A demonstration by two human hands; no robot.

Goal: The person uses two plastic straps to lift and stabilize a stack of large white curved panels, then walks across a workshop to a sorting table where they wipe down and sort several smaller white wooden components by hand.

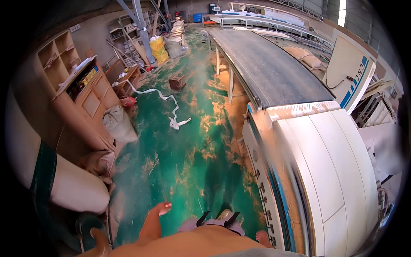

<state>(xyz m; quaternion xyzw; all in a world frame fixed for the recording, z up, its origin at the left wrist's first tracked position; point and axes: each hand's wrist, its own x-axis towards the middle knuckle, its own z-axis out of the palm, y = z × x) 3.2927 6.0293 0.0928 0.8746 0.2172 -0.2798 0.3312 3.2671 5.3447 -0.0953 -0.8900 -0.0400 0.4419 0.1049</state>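
Observation:
My left hand [163,208] hangs low in front of my body, over the green floor [180,158]. Its fingers are loosely bent and slightly apart, with nothing seen in them. My right hand [263,237] is down at my side, close to the long side panel of a white machine [329,150]. My body covers part of it, so its fingers are hard to make out. Neither hand is seen touching anything. Ahead on the right, a dark conveyor belt [274,64] extends away from the machine.
Brown sawdust lies scattered over the floor. A white strap [173,113] and a small wooden box [177,82] lie ahead. Along the left stand a wooden cabinet [92,92], a pale sack [120,124] and a large pale roll [79,186]. Farther off stands a yellow sack [159,50].

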